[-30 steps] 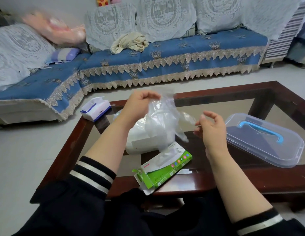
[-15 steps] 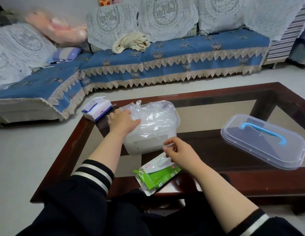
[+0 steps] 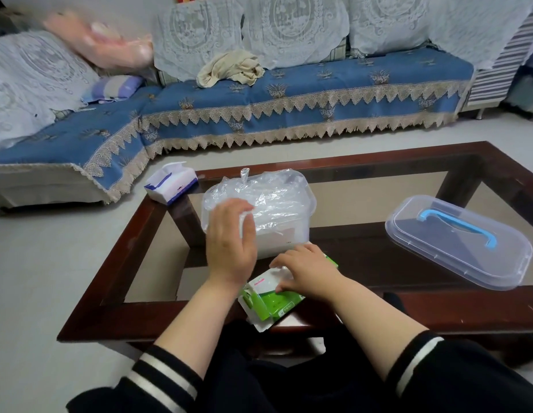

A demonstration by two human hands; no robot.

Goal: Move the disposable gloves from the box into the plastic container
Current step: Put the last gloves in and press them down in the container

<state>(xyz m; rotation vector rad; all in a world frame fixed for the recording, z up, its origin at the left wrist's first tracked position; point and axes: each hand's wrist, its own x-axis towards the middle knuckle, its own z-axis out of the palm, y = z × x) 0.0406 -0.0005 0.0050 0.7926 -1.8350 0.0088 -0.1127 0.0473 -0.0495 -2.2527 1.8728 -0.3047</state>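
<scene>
While the glass-topped coffee table with its dark wooden frame (image 3: 116,263) is read from left to right, a white and blue tissue pack (image 3: 171,185) is met first, lying on the far left corner and taking no part in the work. Beside it, toward the middle, stands the translucent white plastic container (image 3: 277,231), open at the top and heaped with crumpled clear disposable gloves (image 3: 271,192), some of which rise above its rim. The left hand (image 3: 231,248) is held over the near left side of this container with its fingers straight and close together, laid against the clear film; it is judged to be pressing the loose gloves down so that they stay inside. Just nearer the person, at the table's front edge, lies the flat green and white cardboard glove box (image 3: 271,302), its torn end flap standing out. The right hand (image 3: 307,269) is laid on top of the box with the fingers curled down at the opening; whether a glove is already pinched cannot be told. This hand is judged to be reaching for the next glove, the box being kept close to the container so that each transfer is short. Well apart on the right, the clear plastic lid with a blue handle (image 3: 458,242) is laid flat, presumably set aside to leave the container open for filling.
</scene>
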